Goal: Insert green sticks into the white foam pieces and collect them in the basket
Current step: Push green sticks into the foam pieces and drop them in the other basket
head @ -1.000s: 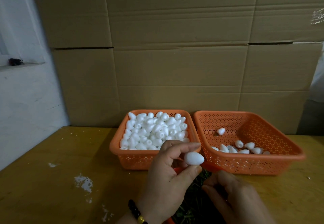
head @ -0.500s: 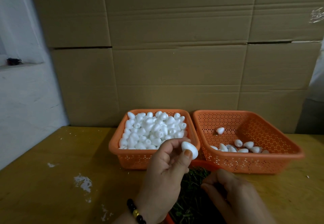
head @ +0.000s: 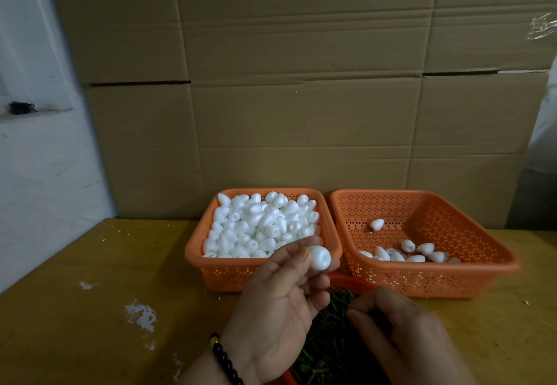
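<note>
Early on: left hand pinches one foam piece in front of full basket, right hand curled over sticks, grip unclear, right basket holds few.

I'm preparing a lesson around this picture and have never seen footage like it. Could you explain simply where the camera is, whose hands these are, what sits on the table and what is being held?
No machine here: a person wears a camera on the head, looking forward and down at their own two hands. The left hand, with a dark bead bracelet, pinches one white foam piece in its fingertips. The right hand reaches into a pile of green sticks near the bottom edge; what it grips is hidden. On the yellow table stand two orange baskets side by side: the left basket is full of foam pieces, the right basket holds only a few. Cardboard boxes stand behind.
</note>
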The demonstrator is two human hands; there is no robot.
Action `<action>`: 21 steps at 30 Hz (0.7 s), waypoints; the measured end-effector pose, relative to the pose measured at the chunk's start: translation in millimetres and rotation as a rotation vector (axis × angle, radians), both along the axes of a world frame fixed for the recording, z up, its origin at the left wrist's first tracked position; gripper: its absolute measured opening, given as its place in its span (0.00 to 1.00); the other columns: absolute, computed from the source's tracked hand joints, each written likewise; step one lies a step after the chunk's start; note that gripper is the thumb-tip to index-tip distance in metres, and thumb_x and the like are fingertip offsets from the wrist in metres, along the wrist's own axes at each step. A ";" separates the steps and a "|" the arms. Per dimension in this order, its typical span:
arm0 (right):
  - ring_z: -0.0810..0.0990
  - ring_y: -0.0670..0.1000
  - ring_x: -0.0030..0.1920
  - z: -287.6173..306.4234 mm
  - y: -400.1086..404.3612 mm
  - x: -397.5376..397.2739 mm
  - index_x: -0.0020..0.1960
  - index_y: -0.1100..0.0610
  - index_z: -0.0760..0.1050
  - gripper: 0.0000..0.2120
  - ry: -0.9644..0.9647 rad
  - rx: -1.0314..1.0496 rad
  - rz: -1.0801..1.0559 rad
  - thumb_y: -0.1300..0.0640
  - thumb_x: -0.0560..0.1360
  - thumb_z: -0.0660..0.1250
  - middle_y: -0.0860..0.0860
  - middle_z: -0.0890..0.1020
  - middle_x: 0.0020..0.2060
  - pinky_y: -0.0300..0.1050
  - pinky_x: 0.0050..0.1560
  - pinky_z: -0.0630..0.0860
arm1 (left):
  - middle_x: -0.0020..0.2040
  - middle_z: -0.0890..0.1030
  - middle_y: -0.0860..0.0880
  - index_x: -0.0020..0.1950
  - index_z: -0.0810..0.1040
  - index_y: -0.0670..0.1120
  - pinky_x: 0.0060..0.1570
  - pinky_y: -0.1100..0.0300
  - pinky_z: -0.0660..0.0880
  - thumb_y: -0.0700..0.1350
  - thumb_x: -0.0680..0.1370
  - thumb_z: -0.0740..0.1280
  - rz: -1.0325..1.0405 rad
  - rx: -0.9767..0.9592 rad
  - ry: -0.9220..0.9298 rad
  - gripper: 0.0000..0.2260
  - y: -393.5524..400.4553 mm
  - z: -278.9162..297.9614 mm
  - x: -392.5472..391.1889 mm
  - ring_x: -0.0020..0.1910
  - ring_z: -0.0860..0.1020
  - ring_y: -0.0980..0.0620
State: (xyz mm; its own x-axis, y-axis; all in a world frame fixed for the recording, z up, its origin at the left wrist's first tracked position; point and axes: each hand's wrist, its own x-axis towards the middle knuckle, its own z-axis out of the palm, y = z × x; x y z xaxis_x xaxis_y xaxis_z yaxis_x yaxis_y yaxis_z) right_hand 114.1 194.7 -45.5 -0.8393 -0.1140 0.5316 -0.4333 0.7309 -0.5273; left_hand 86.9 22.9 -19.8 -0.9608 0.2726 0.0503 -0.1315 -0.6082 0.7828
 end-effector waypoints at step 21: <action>0.85 0.58 0.38 5.0 -7.1 -2.3 0.47 0.52 0.84 0.12 -0.013 -0.885 0.197 0.60 0.64 0.70 0.59 0.85 0.37 0.48 0.40 0.82 | 0.39 0.82 0.43 0.55 0.79 0.40 0.32 0.61 0.75 0.51 0.69 0.71 -0.002 -0.104 -0.156 0.20 2.0 -4.6 -1.6 0.32 0.77 0.54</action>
State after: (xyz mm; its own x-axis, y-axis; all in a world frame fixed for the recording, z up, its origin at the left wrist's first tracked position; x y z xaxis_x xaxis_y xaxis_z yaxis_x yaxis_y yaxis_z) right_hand 111.8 187.6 -40.5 -0.8546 0.1893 0.4836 -0.4974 -0.0304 -0.8670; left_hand 85.3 24.9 -24.4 -0.9542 0.2703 -0.1280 -0.2575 -0.5250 0.8112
